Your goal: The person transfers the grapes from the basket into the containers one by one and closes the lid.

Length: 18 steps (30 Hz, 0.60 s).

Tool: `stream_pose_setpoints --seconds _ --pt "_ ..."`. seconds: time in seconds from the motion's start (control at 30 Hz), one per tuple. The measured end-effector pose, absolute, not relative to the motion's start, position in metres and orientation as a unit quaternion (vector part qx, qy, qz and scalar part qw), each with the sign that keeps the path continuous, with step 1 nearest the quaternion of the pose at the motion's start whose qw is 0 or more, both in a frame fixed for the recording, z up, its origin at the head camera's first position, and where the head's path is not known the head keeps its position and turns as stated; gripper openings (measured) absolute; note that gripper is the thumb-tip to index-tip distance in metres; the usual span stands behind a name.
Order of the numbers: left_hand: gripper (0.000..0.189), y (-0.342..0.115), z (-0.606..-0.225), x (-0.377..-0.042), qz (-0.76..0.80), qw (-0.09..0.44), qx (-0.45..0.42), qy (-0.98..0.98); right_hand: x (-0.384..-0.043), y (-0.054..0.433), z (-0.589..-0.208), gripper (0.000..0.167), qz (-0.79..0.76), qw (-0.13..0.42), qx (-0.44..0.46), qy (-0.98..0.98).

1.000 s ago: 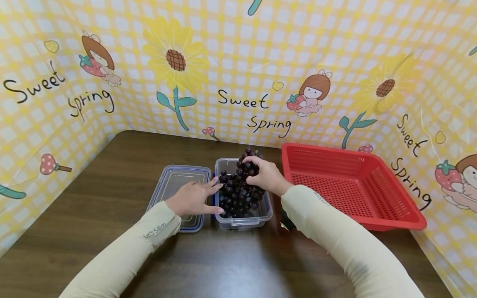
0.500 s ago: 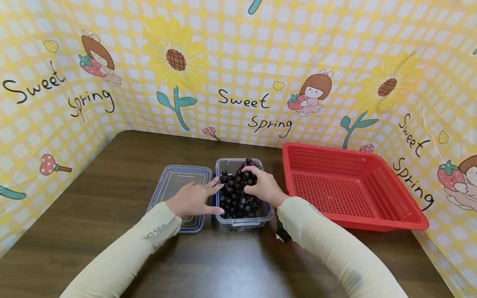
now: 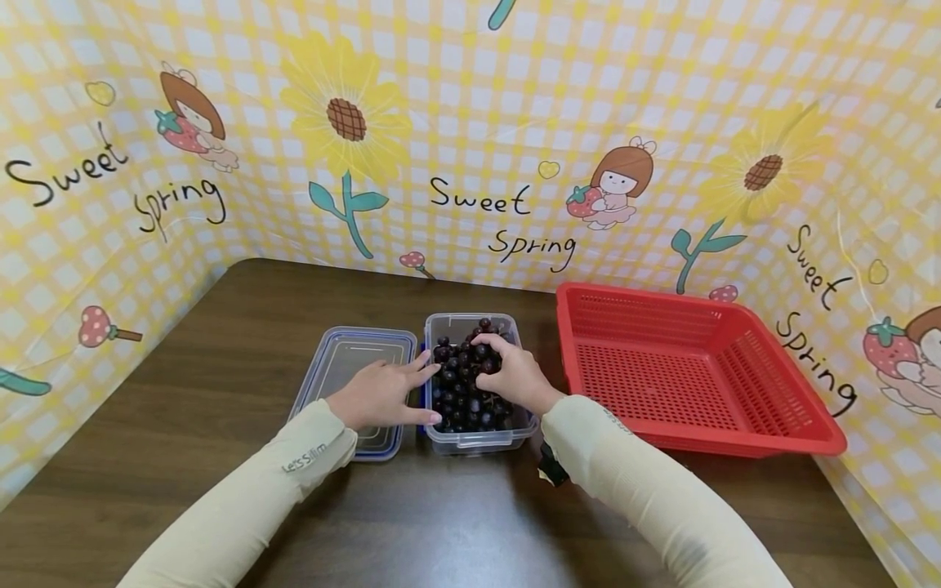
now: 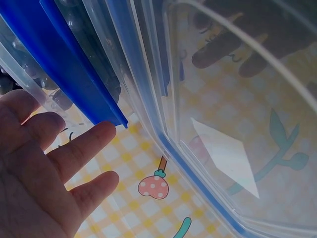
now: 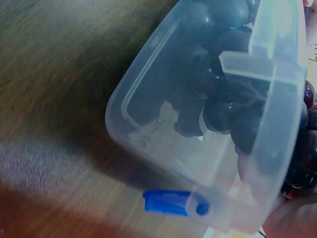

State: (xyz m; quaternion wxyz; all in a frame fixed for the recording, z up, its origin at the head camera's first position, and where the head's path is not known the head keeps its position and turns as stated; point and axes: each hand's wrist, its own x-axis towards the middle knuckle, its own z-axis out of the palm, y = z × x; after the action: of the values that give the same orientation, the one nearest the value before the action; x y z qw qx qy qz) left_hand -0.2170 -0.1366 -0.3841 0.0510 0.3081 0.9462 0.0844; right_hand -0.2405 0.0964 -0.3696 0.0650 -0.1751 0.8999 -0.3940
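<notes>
In the head view, a bunch of dark purple grapes (image 3: 463, 404) lies in a clear plastic container (image 3: 481, 442). My right hand (image 3: 520, 379) reaches over its right side, thumb and fingers curled round the upper grapes. The left hand (image 3: 382, 394) has its fingers spread, the tips at the left rim of the container. Close up in the left wrist view, those fingers (image 4: 81, 151) are beside a blue clip flap (image 4: 59, 59). The right wrist view shows grapes (image 5: 223, 114) through the container wall and part of the right hand (image 5: 294, 220) at the corner.
A clear lid with a blue seal (image 3: 323, 359) lies left of the container, partly under the left hand. On the right stands a red perforated basket (image 3: 662, 359). Patterned cloth (image 3: 470, 122) rises behind the brown table (image 3: 184, 392). A small black object (image 3: 553, 467) shows under the right wrist.
The right hand has moved down and slightly toward me with the grapes, which have sunk lower into the container. My left hand stays in nearly the same place.
</notes>
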Motion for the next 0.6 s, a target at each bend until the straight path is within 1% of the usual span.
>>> stream_pose_setpoints --seconds 0.17,0.3,0.6 --pt "0.082 -0.137 -0.386 -0.218 0.087 0.051 0.307 0.946 -0.243 0.095 -0.373 0.051 -0.387 0.064 -0.195 0.899" --pt "0.082 -0.138 -0.387 -0.218 0.090 0.050 0.309 0.946 -0.246 0.094 -0.374 0.052 -0.379 0.071 -0.203 0.900" --pt "0.082 -0.137 -0.387 -0.218 0.097 0.055 0.307 0.945 -0.254 0.092 -0.372 0.061 -0.360 0.136 -0.187 0.904"
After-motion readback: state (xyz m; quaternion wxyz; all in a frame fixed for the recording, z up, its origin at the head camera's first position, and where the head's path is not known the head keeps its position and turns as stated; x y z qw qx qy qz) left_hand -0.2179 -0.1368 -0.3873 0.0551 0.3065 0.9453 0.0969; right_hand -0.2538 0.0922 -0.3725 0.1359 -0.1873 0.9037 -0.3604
